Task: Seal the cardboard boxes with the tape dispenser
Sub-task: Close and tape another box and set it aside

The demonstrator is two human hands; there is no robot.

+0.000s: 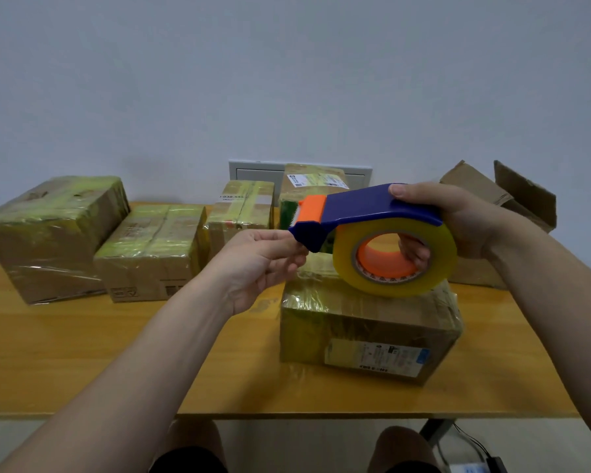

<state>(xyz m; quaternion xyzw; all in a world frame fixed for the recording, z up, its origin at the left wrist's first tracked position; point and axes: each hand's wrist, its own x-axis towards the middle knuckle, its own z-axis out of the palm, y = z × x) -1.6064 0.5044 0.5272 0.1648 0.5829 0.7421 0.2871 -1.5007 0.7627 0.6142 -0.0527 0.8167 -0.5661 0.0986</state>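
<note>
My right hand (464, 220) grips a blue and orange tape dispenser (359, 209) carrying a big roll of clear yellowish tape (394, 259); my fingers pass through the roll's orange core. The dispenser hovers just above a taped cardboard box (365, 331) with a shipping label on its near side. My left hand (263, 264) pinches at the dispenser's front end, below the orange blade guard, where the tape end comes out.
Several taped boxes stand along the back of the wooden table (116, 363): a large one (48, 233) far left, one (151, 254) beside it, two (243, 216) in the middle. An open cardboard box (505, 206) sits at the back right. Cables lie on the floor at lower right.
</note>
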